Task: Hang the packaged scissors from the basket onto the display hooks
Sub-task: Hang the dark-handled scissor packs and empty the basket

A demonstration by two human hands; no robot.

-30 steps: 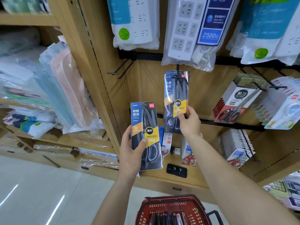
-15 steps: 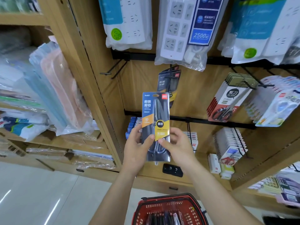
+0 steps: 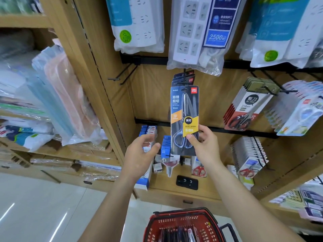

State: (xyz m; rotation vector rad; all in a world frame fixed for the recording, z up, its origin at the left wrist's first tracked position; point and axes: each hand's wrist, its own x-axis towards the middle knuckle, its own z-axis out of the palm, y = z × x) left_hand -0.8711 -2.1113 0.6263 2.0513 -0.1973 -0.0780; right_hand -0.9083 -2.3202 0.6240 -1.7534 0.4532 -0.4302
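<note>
The scissors pack (image 3: 181, 109) is sitting in front of the hung packs (image 3: 183, 78), these showing at its 12 o'clock. The basket (image 3: 181, 211) is sitting at its 6 o'clock, well apart.

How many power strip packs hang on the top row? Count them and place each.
3 in plain view: a left pack, a middle pack above the held scissors, and a right pack. Others may hang hidden behind the right one.

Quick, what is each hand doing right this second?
Left hand: open, holding nothing.
Right hand: pinching the packaged scissors near its lower end.
</note>
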